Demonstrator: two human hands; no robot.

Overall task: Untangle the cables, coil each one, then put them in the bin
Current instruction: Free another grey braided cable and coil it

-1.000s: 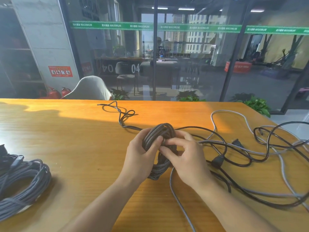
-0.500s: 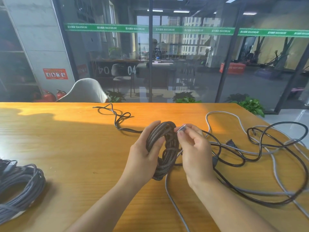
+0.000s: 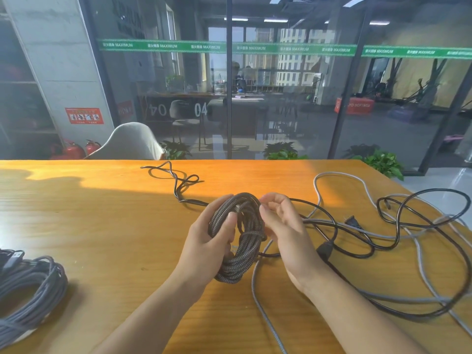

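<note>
A coil of dark braided cable (image 3: 242, 261) is held upright above the wooden table (image 3: 102, 226) in the middle of the head view. My left hand (image 3: 207, 249) grips the coil's left side, thumb across the strands. My right hand (image 3: 286, 231) sits just right of the coil with loosely curled fingers; its fingertips are near the coil's top and hold nothing I can see. A black power cable (image 3: 398, 226) with a plug (image 3: 352, 222) lies tangled with a grey braided cable (image 3: 316, 185) on the right. No bin is in view.
A coiled grey cable (image 3: 30, 290) lies at the table's left edge. One end of the black cable loops toward the far edge (image 3: 176, 175). A white chair back (image 3: 132, 141) stands behind the table, in front of a glass wall.
My right hand pinched the cable's end at the coil's top and has now let go and drawn slightly right. The coil stays in my left hand.
</note>
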